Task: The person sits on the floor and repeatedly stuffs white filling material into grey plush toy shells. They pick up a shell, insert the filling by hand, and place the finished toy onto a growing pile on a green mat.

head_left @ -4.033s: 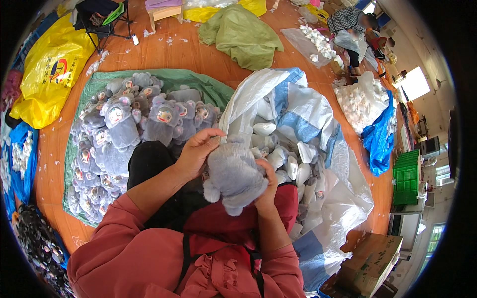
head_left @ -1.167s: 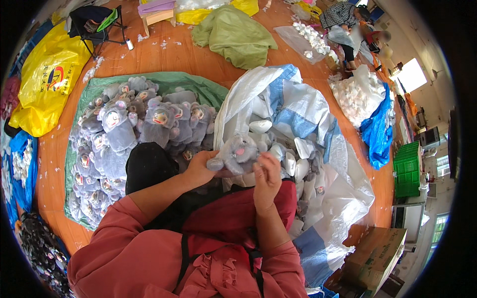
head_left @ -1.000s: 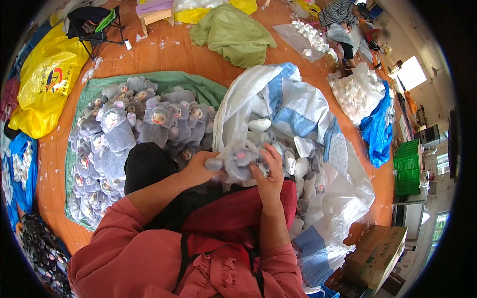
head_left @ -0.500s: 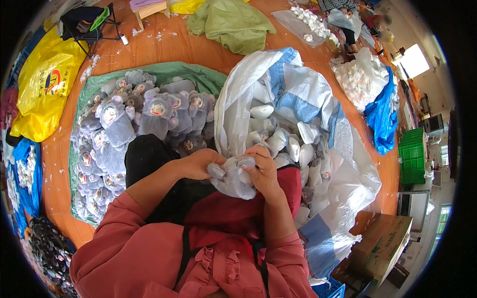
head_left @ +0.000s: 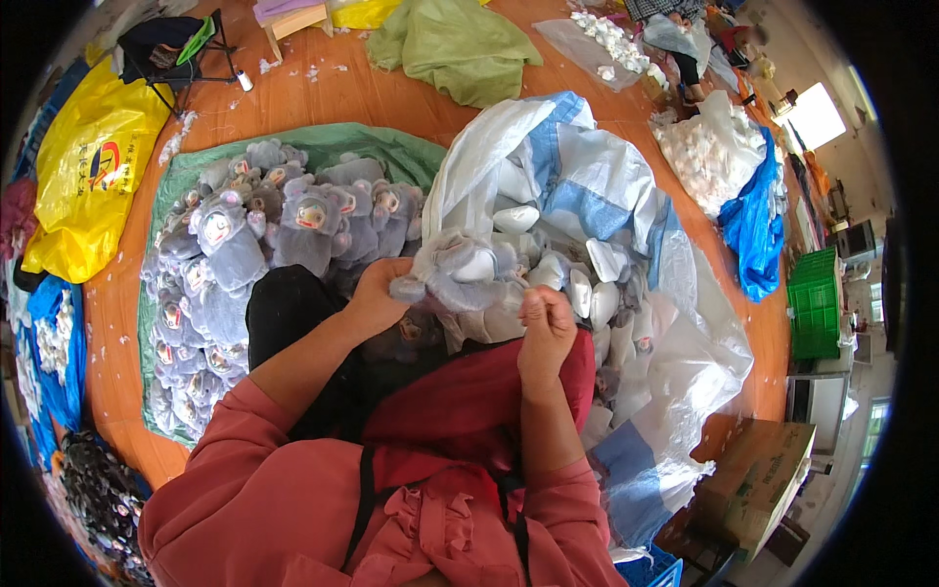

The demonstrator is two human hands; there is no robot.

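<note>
In front of my lap, my left hand (head_left: 378, 301) is closed on a grey plush toy (head_left: 452, 284), gripping it by its left end. A smooth white patch shows in the toy's upper side. My right hand (head_left: 550, 335) is raised just right of the toy, apart from it, fingers pinched together; whatever they hold is too small to make out. Beyond my left arm, a pile of grey plush toys (head_left: 232, 256) with doll-like faces lies on a green sheet (head_left: 391, 145). Close to my right hand, white stuffed pieces (head_left: 604, 260) fill a white and blue woven sack (head_left: 597, 161).
A cardboard box (head_left: 758, 479) stands at the lower right, with a green crate (head_left: 814, 305) farther back. On the left are a yellow bag (head_left: 93, 186) and a folding chair (head_left: 174, 51). An olive cloth (head_left: 455, 49) lies ahead. Another person (head_left: 680, 39) is at the far right.
My left hand has lifted the plush toy up and away from my lap. My right hand has let go of it and moved right, fingers still pinched.
</note>
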